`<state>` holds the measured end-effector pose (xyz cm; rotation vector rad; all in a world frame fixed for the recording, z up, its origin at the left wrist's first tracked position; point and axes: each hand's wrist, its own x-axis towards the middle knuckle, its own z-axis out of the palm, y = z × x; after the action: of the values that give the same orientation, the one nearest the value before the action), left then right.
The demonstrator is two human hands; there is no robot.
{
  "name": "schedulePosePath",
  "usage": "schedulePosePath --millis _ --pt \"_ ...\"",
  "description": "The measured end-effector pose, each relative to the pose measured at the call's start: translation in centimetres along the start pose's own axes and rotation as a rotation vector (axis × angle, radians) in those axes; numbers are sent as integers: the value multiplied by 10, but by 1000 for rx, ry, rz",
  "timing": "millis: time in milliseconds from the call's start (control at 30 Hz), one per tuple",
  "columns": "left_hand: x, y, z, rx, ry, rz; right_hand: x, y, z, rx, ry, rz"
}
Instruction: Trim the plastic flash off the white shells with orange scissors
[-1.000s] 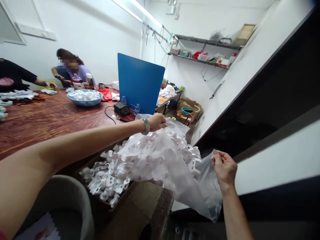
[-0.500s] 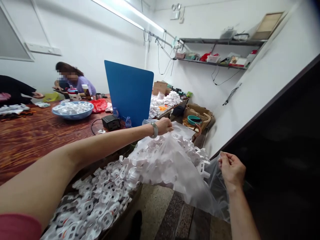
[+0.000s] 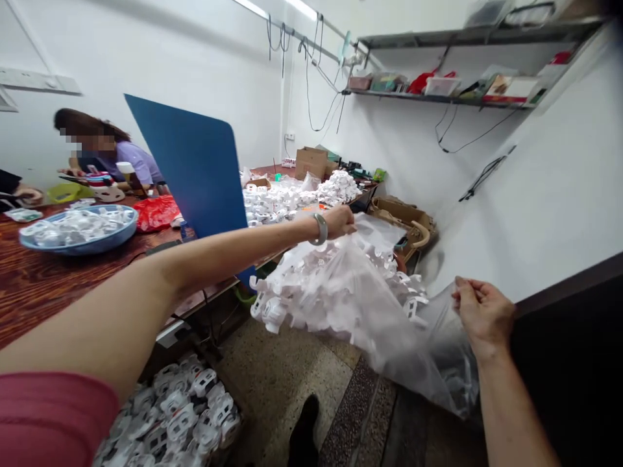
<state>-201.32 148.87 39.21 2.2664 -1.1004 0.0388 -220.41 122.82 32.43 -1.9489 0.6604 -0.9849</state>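
Observation:
A translucent plastic bag [image 3: 365, 305] full of white plastic parts hangs stretched between my two hands, above the floor. My left hand [image 3: 339, 222], with a pale bangle at its wrist, is closed on the bag's far upper edge. At the right, my right hand [image 3: 481, 314] pinches another edge of the bag. Some white plastic parts [image 3: 272, 310] show uncovered at the bag's left side. Below my left arm stands a box whose many similar white parts [image 3: 185, 412] lie in a heap; my sleeve and arm hide some of it.
A blue panel [image 3: 195, 162] stands upright at the wooden table [image 3: 39, 279]. On the table are a blue basin [image 3: 82, 243] of white parts and a red bag [image 3: 156, 213]. Two people sit beyond. A cardboard box [image 3: 402, 211] stands ahead; a dark surface [image 3: 574, 350] borders the right.
The view has turned right and moved forward. Both hands have carried the bag away from the box of parts, which now lies lower left with floor between them.

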Motion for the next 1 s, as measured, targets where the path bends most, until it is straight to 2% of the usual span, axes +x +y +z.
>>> schedulePosePath --millis 100,200,333,533,700,867,1000 --pt "-6 3 -2 -3 15 -32 4 -3 4 103 -26 -37" --pt "-11 6 -8 20 93 -69 7 -6 9 158 -24 -133" --pt "-17 13 -19 50 149 -25 8 -12 12 186 -6 -221" --pt "-25 20 -23 104 224 -1 14 -16 17 193 -6 -254" --pt "-24 18 -21 159 303 53 21 -20 26 218 -2 -275" --pt "-20 12 -20 138 353 96 19 -23 26 225 62 -290" --pt "-26 16 -23 181 393 152 23 -19 23 229 104 -319"
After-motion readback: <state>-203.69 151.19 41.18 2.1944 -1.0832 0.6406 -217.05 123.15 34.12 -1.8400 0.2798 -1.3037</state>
